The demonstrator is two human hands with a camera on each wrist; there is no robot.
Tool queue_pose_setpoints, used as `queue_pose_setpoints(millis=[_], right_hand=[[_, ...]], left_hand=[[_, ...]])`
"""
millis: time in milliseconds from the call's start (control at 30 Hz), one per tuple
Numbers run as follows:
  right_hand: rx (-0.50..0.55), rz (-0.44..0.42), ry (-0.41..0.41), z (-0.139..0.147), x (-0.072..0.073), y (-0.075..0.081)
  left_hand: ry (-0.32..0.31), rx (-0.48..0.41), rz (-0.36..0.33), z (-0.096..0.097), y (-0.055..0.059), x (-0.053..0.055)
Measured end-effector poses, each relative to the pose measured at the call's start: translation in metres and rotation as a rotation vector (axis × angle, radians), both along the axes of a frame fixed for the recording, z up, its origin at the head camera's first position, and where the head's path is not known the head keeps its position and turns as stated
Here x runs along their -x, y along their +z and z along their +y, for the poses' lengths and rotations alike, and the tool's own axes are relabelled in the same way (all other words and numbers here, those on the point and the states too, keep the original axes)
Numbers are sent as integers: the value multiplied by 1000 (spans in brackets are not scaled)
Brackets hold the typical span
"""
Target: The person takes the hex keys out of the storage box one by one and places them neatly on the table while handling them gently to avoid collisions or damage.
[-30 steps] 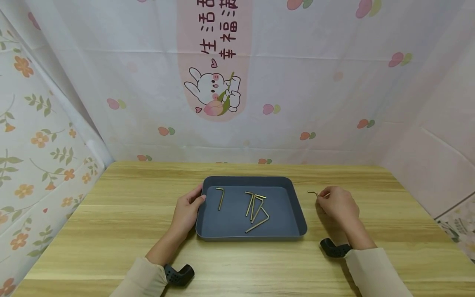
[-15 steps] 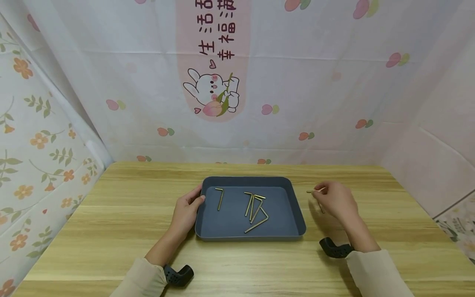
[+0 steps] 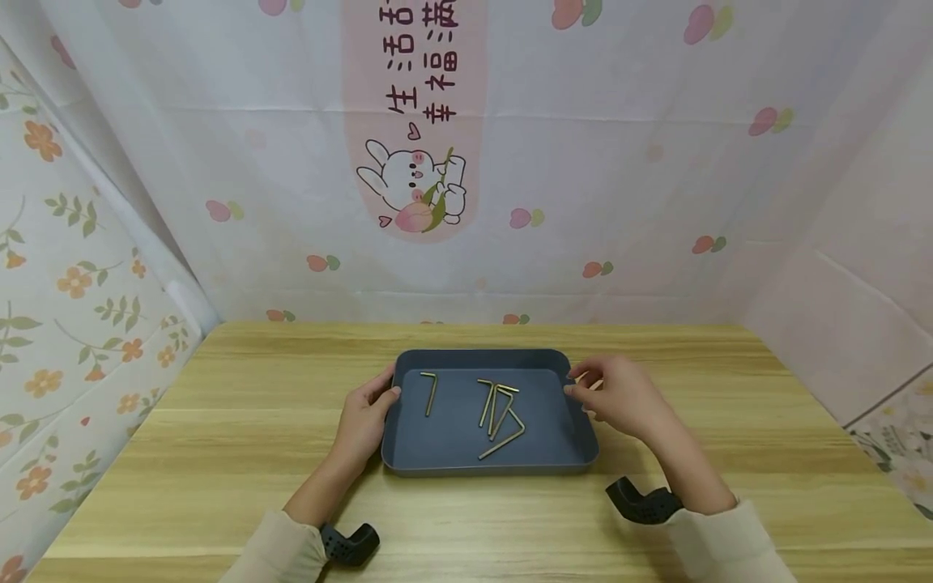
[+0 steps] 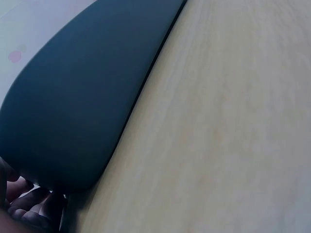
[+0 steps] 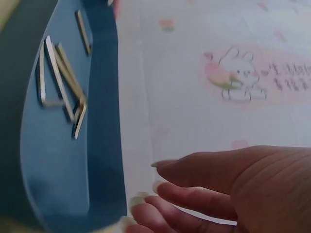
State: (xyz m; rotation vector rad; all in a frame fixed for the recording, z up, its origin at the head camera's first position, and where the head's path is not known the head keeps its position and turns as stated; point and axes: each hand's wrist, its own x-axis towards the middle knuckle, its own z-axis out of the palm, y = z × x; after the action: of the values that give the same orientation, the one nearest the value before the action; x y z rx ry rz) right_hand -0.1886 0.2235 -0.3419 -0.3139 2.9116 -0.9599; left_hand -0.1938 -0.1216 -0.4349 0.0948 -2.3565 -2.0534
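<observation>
You have a blue-gray tray (image 3: 415,441) in front of you, flat on the table (image 3: 248,413). In it, one bent gold stick (image 3: 432,394) lies alone on the left, and a little pile of gold sticks (image 3: 503,443) lies near the middle. Your left hand (image 3: 362,413) grips the tray's left side. Your right hand (image 3: 619,397) is at its right edge, thumb and fingers loosely bent and apart; I can't tell if they touch it. Behind hangs a cloth (image 3: 291,178) with a bunny.

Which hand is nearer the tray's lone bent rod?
Left: the left hand grips the tray beside the rod; the right hand is at the opposite end.
</observation>
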Motion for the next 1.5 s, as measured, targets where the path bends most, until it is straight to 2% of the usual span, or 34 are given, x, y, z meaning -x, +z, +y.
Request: queue_pose_setpoints(millis=[233, 433, 600, 767, 867, 1067, 1333, 1500], right_hand=[[13, -61, 113, -25, 1, -2], [-58, -94, 163, -44, 4, -7], [-170, -82, 148, -60, 6, -10], [-214, -112, 92, -69, 4, -17], [-251, -94, 68, -72, 2, -23], [-272, -41, 43, -71, 1, -33], [-308, 31, 33, -68, 0, -34], [-286, 72, 26, -73, -1, -39]], left_hand=[[3, 3, 5, -1, -2, 0], [5, 2, 0, -3, -2, 0], [0, 6, -3, -3, -2, -1], [3, 9, 5, -2, -1, -1], [-1, 9, 10, -1, 0, -3], [4, 21, 17, -1, 2, -4], [-20, 3, 31, 4, 0, 2], [-2, 13, 21, 1, 1, -1]])
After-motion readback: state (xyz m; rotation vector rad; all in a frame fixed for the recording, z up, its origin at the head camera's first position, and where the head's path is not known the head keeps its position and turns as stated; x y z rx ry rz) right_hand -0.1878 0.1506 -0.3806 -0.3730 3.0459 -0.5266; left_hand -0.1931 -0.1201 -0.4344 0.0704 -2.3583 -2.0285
